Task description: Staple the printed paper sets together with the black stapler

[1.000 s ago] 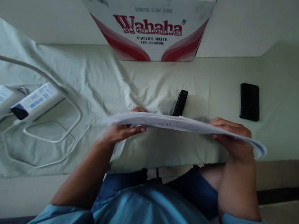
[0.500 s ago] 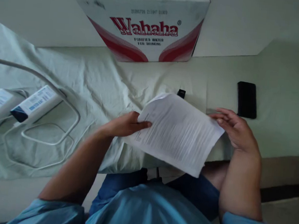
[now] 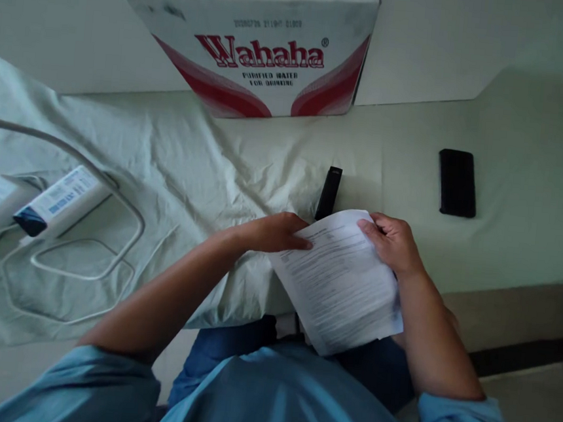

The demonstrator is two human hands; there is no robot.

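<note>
Both hands on a stack of printed sheets (image 3: 341, 282), held over the near edge of the table and the person's lap, text side up, tilted so the far end sits higher. Left hand (image 3: 272, 232) pinches the far-left corner, fingers lying flat across the top of the page, thumb not visible (likely under the paper, can't confirm). Right hand (image 3: 393, 242) is curled around the far-right corner, fingers wrapped over the edge, clenched on the sheets. Lower end of the stack overlaps the blue shirt (image 3: 265, 400). Just beyond the paper, a slim black stick-shaped device (image 3: 329, 193) lies on the pale green cloth (image 3: 178, 156), close to the left fingertips but not touching. Black phone (image 3: 457, 182) lies flat farther right, well apart from both hands. Far side of the table: white carton with red "Wahaha" print (image 3: 256, 44), standing upright against the wall. Left side: two white power adapters (image 3: 50, 201) with labels, side by side, white cable (image 3: 85, 259) looped on the cloth beside them. Cloth is wrinkled on the left, smoother on the right.
</note>
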